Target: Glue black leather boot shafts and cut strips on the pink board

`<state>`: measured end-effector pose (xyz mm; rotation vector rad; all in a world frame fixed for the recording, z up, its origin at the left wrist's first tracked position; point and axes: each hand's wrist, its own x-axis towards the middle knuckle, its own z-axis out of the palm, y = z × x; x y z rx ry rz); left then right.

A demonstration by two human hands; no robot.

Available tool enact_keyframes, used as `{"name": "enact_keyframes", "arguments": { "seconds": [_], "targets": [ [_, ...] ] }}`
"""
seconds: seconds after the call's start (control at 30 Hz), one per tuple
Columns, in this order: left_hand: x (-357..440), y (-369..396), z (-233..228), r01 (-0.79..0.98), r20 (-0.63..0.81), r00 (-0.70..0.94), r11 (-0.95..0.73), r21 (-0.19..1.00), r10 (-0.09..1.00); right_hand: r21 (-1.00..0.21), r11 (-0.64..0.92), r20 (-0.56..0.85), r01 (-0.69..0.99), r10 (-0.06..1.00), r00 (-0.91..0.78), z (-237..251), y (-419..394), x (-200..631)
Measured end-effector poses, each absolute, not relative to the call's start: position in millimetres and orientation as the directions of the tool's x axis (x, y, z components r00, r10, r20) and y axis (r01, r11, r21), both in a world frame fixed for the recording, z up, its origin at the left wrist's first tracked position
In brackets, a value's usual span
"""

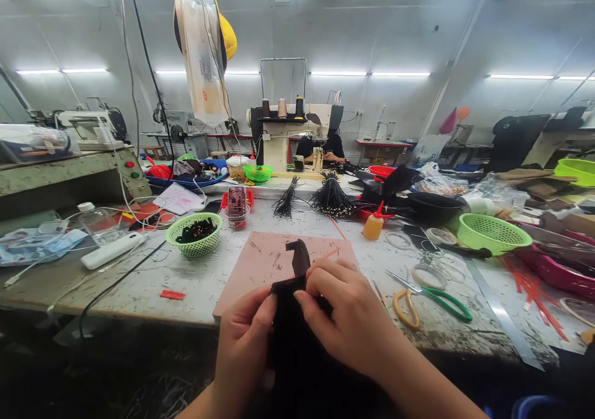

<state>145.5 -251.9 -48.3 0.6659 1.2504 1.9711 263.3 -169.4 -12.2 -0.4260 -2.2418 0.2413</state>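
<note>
Both hands hold a piece of black material [290, 282] in front of my body, over the near edge of the pink board [260, 258]. My left hand [246, 332] grips its left end between thumb and fingers. My right hand [341, 307] pinches the right side, thumb below and fingers curled over the top. A dark curved strip [301, 258] sticks up from the piece between the hands. The lower part of the material merges with the dark area below, so its full shape is hidden.
Scissors [430, 292] with orange and green handles and a steel ruler [504, 320] lie to the right. A green basket [195, 248] of small black parts, a propped phone [237, 205] and a glue bottle [373, 224] stand around the board. Behind a sewing machine [274, 143] sits another person.
</note>
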Motion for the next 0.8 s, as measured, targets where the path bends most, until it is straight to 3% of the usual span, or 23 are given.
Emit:
{"name": "enact_keyframes", "arguments": {
  "seconds": [0.33, 0.6, 0.8],
  "targets": [
    [140, -249, -47, -0.4, 0.038, -0.545, -0.3, 0.866, 0.837, -0.219, 0.939, 0.679, 0.264, 0.341, -0.65, -8, -172, 261],
    [137, -260, -44, -0.583, -0.154, -0.549, -0.244, 0.775, 0.822, -0.405, 0.884, 0.528, 0.233, 0.434, -0.73, -8, -165, 268],
    [142, -261, -37, -0.573, -0.152, -0.58, -0.268, 0.774, 0.801, -0.486, 0.865, 0.566, 0.125, 0.42, -0.709, -16, -166, 264]
  ]
}}
